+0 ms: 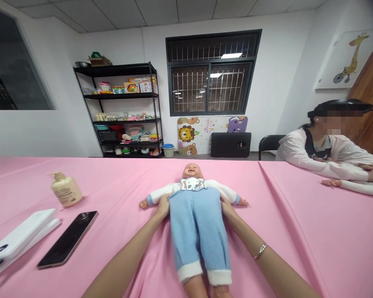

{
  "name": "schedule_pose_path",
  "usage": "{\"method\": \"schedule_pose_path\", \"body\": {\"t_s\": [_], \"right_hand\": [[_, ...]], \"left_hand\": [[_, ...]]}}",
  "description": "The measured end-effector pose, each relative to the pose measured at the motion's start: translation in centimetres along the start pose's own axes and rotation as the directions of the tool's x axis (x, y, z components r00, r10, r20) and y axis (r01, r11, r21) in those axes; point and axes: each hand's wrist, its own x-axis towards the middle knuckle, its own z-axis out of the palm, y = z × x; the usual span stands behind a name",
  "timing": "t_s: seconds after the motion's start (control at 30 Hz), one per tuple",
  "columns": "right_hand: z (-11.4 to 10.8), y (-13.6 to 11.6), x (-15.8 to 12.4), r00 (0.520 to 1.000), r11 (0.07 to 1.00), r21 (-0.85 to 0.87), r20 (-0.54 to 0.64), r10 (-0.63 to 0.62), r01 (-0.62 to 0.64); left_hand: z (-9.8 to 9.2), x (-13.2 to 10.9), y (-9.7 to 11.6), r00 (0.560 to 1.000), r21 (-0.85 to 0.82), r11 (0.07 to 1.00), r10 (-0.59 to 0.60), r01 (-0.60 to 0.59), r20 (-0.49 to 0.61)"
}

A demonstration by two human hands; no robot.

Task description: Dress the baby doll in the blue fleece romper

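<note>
Baby doll (195, 215) is lying face-up on the pink tablecloth (298, 248), left hand (163, 207) and right hand (228, 208) cupping its waist, fingers hidden so their spread can't be told, shallow hold risking slipping on its fleece trousers (197, 236).

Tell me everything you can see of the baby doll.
The baby doll lies on its back on the pink tablecloth, head pointing away from the person. It looks plastic, with a white top bearing an elephant face, blue-cuffed sleeves, and fuzzy blue trousers with white cuffs. Its arms spread sideways, hands bare. The person's left hand and right hand touch its sides, just under the arms.
</note>
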Motion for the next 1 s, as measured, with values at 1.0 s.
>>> {"method": "schedule_pose_path", "body": {"t_s": [1.0], "right_hand": [[9.5, -6.3, -16.8, 0.417, 0.145, -0.392, 0.869, -0.265, 0.909]], "left_hand": [[-1.4, -0.4, -1.0, 0.974, 0.150, 0.985, 0.119, -0.091, -0.194]]}}
